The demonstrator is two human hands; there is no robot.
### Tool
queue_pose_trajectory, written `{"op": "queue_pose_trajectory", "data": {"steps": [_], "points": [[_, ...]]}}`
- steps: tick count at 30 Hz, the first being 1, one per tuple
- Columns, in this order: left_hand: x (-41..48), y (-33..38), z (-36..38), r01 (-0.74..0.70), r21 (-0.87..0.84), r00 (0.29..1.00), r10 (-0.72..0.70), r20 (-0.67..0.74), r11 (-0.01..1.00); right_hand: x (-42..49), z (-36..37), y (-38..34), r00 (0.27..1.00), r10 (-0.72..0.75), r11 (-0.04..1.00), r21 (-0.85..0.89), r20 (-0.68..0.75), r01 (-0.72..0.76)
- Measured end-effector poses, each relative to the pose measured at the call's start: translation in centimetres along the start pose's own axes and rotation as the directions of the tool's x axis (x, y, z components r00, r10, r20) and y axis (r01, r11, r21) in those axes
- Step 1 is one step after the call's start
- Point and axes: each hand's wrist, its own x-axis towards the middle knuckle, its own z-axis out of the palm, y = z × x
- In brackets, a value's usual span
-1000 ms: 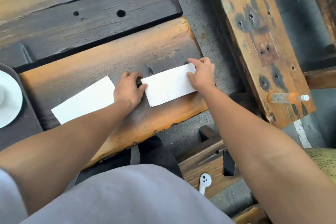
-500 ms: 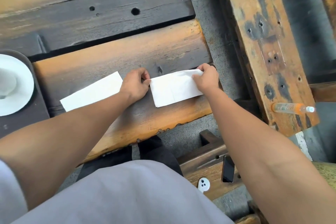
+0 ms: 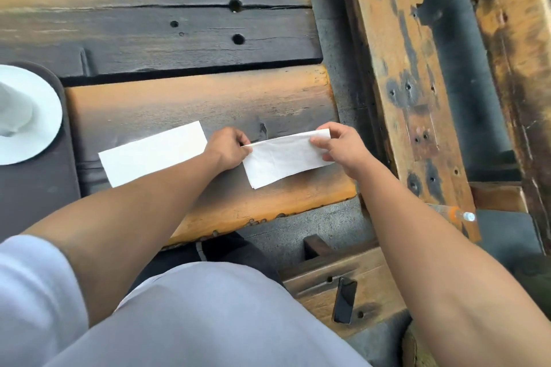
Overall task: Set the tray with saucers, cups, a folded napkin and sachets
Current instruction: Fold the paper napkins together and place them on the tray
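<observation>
**Head view, 1 frame**

- Left hand (image 3: 228, 147): fingers and thumb curled, pinching the upper left corner of the folded napkin.
- Right hand (image 3: 340, 149): thumb and fingers pinching the upper right corner of the same napkin.
- Folded napkin (image 3: 284, 162): white oblong stretched between the 2 hands. Its upper edge is raised and its lower edge hangs toward the person. Whether that lower edge touches the wood cannot be told.
- Second napkin (image 3: 153, 153): white and flat on the table plank (image 3: 193, 95), just left of the left hand. The left wrist crosses its right end.
- Tray (image 3: 35, 188): dark, well to the left of the left hand, cut by the frame edge.
- Saucer (image 3: 44, 128): white, on the tray, only partly in frame.
- Cup (image 3: 15, 112): pale shape on the saucer, blurred.
- Bench (image 3: 402, 68): worn wooden board right of the right hand, apart from the table.
- Bottle (image 3: 460, 214): clear with an orange band, lying at the bench's near end, right of the right forearm.
- Phone (image 3: 345, 299): dark, on lower timber under the right forearm.
</observation>
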Motion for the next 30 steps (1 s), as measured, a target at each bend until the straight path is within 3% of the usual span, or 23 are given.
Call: {"op": "queue_pose_trajectory", "data": {"steps": [5, 9, 11, 18, 30], "points": [[-1.9, -0.3, -1.8, 0.043, -0.282, 0.999, -0.045, 0.000, 0.959, 0.9, 0.1, -1.4, 0.999, -0.028, 0.998, -0.056, -0.036, 0.026], [-4.2, -2.1, -3.7, 0.113, -0.639, 0.990, -0.140, 0.008, 0.761, 2.4, 2.4, -2.5, 1.000, -0.030, 0.995, -0.099, -0.009, 0.029], [-5.3, -3.8, -4.2, 0.119, -0.731, 0.981, -0.192, -0.017, 0.672, 2.9, 4.4, -3.0, 0.999, -0.023, 0.991, -0.129, 0.040, 0.028], [-8.5, -11.3, -6.1, 0.190, -0.725, 0.873, -0.452, -0.184, 0.663, 3.5, 12.3, -4.2, 0.979, -0.008, 0.964, -0.260, 0.203, 0.061], [-9.6, -15.9, -10.6, 0.241, -0.601, 0.751, -0.539, -0.383, 0.762, 3.3, 19.8, -5.8, 0.978, 0.015, 0.940, -0.337, 0.207, 0.057]]}}
